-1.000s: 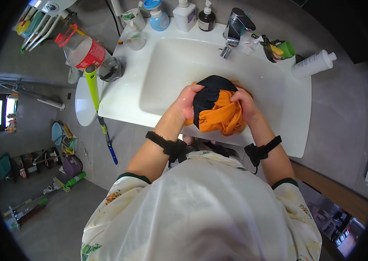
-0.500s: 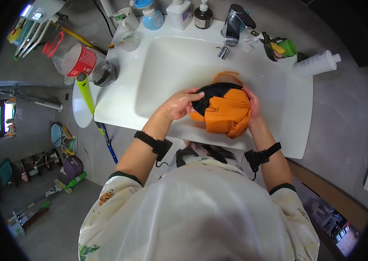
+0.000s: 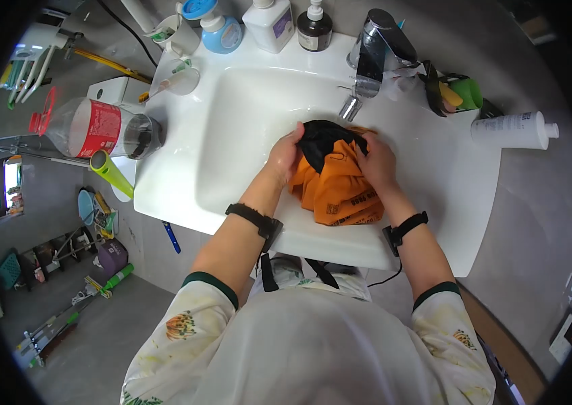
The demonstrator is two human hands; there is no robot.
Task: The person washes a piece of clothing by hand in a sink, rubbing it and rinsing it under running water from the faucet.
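An orange and black cloth hangs bunched over the front of the white sink, its black part at the top and dark printing on the orange lower part. My left hand is closed on the left edge, thumb against the black part. My right hand grips the right side, with its fingers curled into the folds. The chrome faucet points down just above the cloth's top edge. Both wrists wear black straps.
A blue-capped bottle, a white bottle and a brown pump bottle line the back rim. At left are a clear plastic cup and a large red-labelled bottle. On the right lies a white bottle near a green cup.
My right hand has moved from the cloth's outer right side onto its upper right. The cloth has turned and hangs lower, showing more printing, with its top closer to the faucet.
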